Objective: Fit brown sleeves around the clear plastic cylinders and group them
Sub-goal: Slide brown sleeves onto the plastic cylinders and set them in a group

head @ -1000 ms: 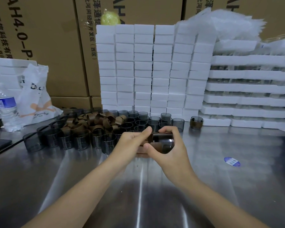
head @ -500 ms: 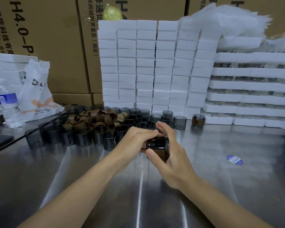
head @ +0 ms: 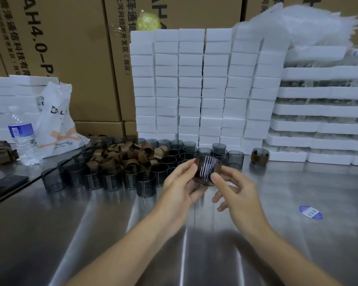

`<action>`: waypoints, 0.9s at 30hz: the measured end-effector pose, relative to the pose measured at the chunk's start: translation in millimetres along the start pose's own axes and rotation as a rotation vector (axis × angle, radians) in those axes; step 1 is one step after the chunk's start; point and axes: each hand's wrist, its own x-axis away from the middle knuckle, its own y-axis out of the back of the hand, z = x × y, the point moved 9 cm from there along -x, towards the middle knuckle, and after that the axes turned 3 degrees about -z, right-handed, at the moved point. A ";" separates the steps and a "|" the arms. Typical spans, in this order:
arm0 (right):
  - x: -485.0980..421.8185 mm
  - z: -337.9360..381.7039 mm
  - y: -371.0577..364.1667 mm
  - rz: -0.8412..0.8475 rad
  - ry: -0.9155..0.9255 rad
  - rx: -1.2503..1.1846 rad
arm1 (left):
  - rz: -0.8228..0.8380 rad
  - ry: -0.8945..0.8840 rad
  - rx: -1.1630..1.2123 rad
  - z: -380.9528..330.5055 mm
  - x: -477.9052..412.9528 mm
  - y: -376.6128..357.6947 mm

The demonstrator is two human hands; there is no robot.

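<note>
Both hands hold one clear cylinder wrapped in a brown sleeve [head: 206, 169] above the steel table [head: 91, 234]. My left hand [head: 180, 184] pinches its left side with thumb and fingers. On its right side my right hand [head: 234, 188] pinches it with thumb and forefinger, the other fingers loose below. A heap of loose brown sleeves [head: 124, 155] lies behind, ringed by several bare clear cylinders [head: 146, 183]. One sleeved cylinder [head: 260, 156] stands alone at the right.
Stacks of white foam blocks [head: 194, 85] and foam trays [head: 322, 129] line the back, with cardboard boxes [head: 60, 48] behind. A water bottle [head: 22, 137] and a white plastic bag [head: 56, 122] stand at the left. A blue sticker [head: 310, 212] is on the table.
The hands have lifted the sleeved cylinder slightly and turned it. My right hand has loosened from a full wrap to a thumb-and-forefinger pinch.
</note>
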 end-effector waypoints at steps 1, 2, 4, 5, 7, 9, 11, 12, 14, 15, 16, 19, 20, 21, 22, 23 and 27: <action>0.4 -0.5 -1.8 -0.002 -0.002 -0.006 | -0.018 -0.011 -0.023 0.9 -1.4 3.1; 1.4 -0.5 -3.2 -0.008 -0.003 -0.005 | -0.033 -0.024 -0.054 1.8 -2.5 6.2; 2.4 -2.1 -2.4 -0.025 0.004 -0.006 | -0.040 -0.044 -0.109 4.4 -4.6 9.5; 2.5 -2.9 -2.5 -0.028 0.004 -0.009 | -0.033 -0.047 -0.121 6.4 -5.7 9.5; 2.2 -5.7 -2.7 -0.031 -0.014 -0.022 | -0.017 -0.039 -0.127 10.9 -7.3 8.7; 0.4 -10.2 -1.0 -0.036 -0.051 -0.051 | -0.020 -0.036 -0.146 15.8 -9.5 8.7; -1.3 -15.4 1.3 -0.031 -0.097 -0.076 | -0.047 -0.031 -0.154 21.9 -12.5 10.4; -1.9 -16.8 1.4 -0.024 -0.109 -0.085 | -0.069 -0.023 -0.148 24.0 -13.9 12.8; -3.3 -16.5 1.8 -0.021 -0.092 -0.070 | -0.074 -0.011 -0.153 26.9 -17.5 15.8; -3.7 -15.0 2.2 -0.025 -0.065 -0.038 | -0.047 -0.004 -0.165 28.7 -19.8 14.9; -3.6 -13.4 1.8 -0.025 -0.040 -0.002 | -0.015 0.005 -0.169 30.3 -21.7 14.1; -2.1 -11.5 -3.0 0.001 0.002 0.048 | 0.040 0.027 -0.132 31.5 -24.7 13.9; -0.9 -10.4 -3.9 0.014 0.021 0.077 | 0.046 0.051 -0.099 33.7 -25.4 14.4; 0.3 -9.0 -4.5 0.023 0.041 0.120 | 0.051 0.085 -0.071 36.9 -26.2 14.6; 1.3 -7.9 -4.9 0.030 0.057 0.159 | 0.054 0.121 -0.056 40.8 -26.9 14.3; 1.5 -7.3 -6.0 0.036 0.071 0.184 | 0.051 0.149 -0.046 44.8 -27.8 14.6; -1.8 -9.4 -5.9 0.021 0.112 0.215 | 0.014 0.266 0.044 60.9 -31.6 14.9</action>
